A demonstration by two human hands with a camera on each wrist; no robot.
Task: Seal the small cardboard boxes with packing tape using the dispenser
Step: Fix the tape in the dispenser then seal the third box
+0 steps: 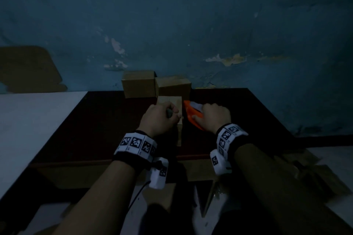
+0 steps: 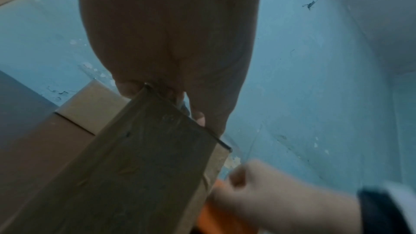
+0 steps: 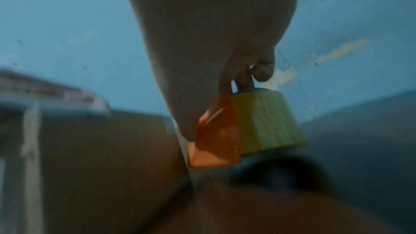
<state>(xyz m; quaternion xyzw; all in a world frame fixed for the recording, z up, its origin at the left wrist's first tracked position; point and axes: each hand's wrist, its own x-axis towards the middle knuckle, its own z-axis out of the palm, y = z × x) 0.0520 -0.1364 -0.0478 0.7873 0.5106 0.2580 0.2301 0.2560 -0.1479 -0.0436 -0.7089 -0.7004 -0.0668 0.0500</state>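
Left hand [image 1: 159, 118] is curled over the top of the small box [image 1: 179, 105] standing on the dark table [image 1: 95, 120], steadying it; looks light and stiff, so hold the edges. Just right of it, the right hand [image 1: 212, 118] grips the orange tape dispenser [image 1: 189, 110].

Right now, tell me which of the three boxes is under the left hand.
The nearest box, beside the orange dispenser. The left hand rests on it; the other two boxes sit untouched by the wall.
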